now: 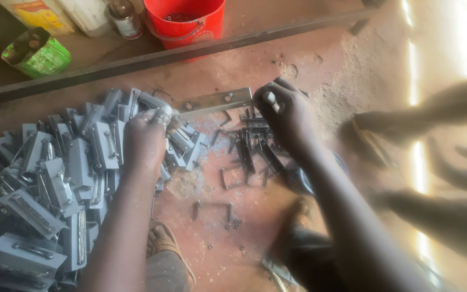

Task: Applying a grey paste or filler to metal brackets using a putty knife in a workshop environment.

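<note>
Covering the dusty red floor (255, 65), grey metal brackets (55, 178).

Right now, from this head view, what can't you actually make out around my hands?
- Left hand: what its fingers pinch is hidden by the knuckles.
- Metal strip: its right end disappears under the right hand.
- Red bucket: top cut off by the frame edge.
- Right side: glare and blur wash out the shapes there.
- Small screws on the floor: too small to identify.
</note>
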